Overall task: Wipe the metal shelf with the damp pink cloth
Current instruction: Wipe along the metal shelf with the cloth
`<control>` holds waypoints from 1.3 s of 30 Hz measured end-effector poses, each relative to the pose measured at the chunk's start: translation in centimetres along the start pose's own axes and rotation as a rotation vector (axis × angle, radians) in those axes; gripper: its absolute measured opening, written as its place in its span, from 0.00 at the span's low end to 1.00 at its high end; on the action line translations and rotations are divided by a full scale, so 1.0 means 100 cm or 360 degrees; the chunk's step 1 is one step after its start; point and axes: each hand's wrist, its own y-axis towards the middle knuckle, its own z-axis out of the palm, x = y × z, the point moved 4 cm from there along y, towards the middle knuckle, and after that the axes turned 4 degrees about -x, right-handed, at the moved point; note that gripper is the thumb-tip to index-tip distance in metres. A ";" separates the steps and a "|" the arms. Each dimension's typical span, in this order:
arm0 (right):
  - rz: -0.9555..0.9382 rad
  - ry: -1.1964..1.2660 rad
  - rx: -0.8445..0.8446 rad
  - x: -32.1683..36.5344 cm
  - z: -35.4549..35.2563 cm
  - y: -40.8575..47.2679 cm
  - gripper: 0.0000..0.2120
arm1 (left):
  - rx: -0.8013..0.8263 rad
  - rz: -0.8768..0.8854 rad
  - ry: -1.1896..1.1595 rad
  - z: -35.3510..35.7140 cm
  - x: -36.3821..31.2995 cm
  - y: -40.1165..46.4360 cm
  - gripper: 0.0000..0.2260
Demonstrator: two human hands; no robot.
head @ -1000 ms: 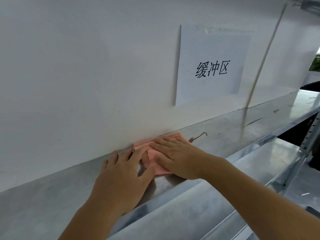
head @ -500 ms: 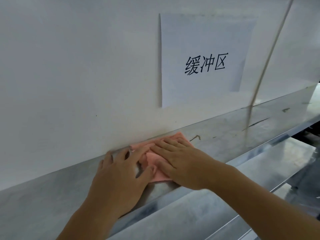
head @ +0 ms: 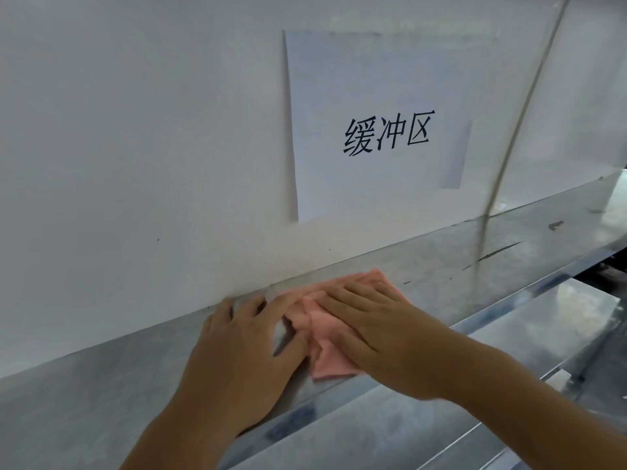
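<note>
The pink cloth (head: 327, 356) lies rumpled on the metal shelf (head: 101, 388), close to the white wall behind it. My right hand (head: 376, 330) presses flat on the cloth's right half, fingers pointing left. My left hand (head: 244, 351) lies flat beside it, fingers spread. Its thumb and forefinger rest on the cloth's left edge and its other fingers are on bare metal. Most of the cloth's middle is hidden under my hands.
A white paper sign (head: 380, 130) with black characters hangs on the wall above the shelf. Dark marks (head: 493, 252) streak the metal to the right. A thin pale cord (head: 519, 127) runs down to the shelf. A lower metal shelf (head: 509, 320) shows below right.
Both hands stay pressed on the cloth at nearly the same spot on the shelf. The camera has shifted, so the sign sits differently in view.
</note>
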 end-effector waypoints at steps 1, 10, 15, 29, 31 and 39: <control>0.0003 0.0005 0.0002 -0.004 0.000 -0.011 0.37 | -0.0004 0.0007 0.0001 0.001 -0.002 0.001 0.36; 0.0001 -0.0030 0.0007 -0.027 -0.010 0.021 0.27 | 0.0033 0.0021 0.0071 0.011 -0.011 0.010 0.36; -0.0014 -0.0034 0.0102 -0.031 -0.008 -0.012 0.33 | 0.0081 -0.0019 0.0054 0.012 -0.015 0.012 0.38; -0.0005 -0.0020 0.0103 -0.052 -0.015 -0.023 0.35 | 0.0071 -0.0044 0.0104 0.017 -0.024 0.017 0.37; -0.0012 -0.0018 0.0150 -0.055 -0.017 -0.013 0.39 | 0.0093 -0.0065 0.0112 0.017 -0.026 0.016 0.38; -0.0013 -0.0034 0.0066 -0.064 -0.016 0.023 0.33 | 0.0087 -0.0138 0.0042 0.014 -0.022 0.013 0.37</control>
